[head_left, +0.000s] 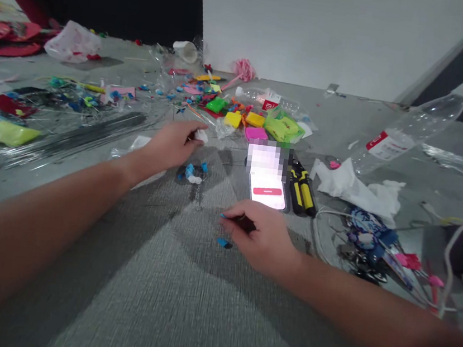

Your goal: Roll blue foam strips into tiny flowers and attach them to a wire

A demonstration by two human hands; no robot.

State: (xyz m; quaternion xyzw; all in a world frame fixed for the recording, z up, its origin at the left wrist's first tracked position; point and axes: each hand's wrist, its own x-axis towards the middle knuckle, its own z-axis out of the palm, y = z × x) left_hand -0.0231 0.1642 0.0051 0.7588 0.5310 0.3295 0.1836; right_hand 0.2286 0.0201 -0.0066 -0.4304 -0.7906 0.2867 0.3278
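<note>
Nearest in, a loose blue piece [223, 243] lies on the grey bench [180, 313], free of everything else. Just past it comes the right hand [260, 236], and that grip is closed to a tight pinch, a small blue scrap [223, 216] showing at the fingertips. Beyond, between the hands and touched by neither, sits the blue-and-white cluster [193, 174]: blue bits and a white bit in a small, loose curve, too blurred to tell whether they're joined. The phone [269, 192] lies screen up ahead of the right hand, wire strippers [303, 191] just beside it. Over to the left hand [174, 143]: thumb and finger close together there, a soft white wad [201, 136] in the grip.

So where are we? Part-way, I'd judge: a few bits are gathered in that cluster, while the scrap, wad and loose piece all remain separate. Farther back, yellow packets [233, 119] and a lying plastic bottle [272, 99] crowd the bench.
</note>
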